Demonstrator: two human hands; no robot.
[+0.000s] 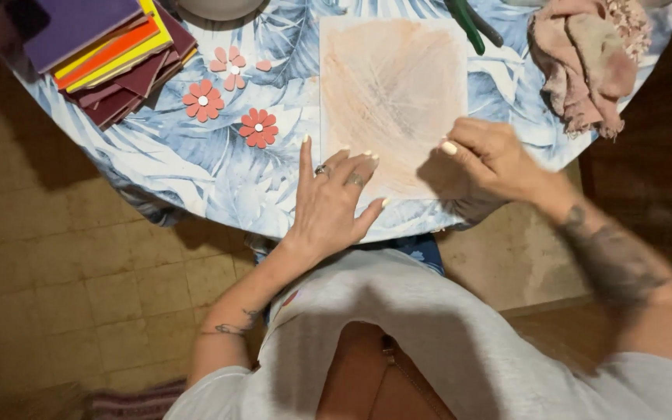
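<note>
We press left hand [334, 198] flat, fingers spread, on sheet [392, 93] near table's [157, 167] front edge to stop sliding; right hand [485, 159] fingers curled, pinching sheet's right edge for control.

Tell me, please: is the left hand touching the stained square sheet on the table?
Touching. In the head view the left hand lies flat, its fingertips resting on the near edge of the stained sheet, no gap visible.

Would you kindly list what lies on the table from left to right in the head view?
Stack of coloured sheets → paper flowers → left hand → smudged square sheet → right hand → pink rag.
</note>
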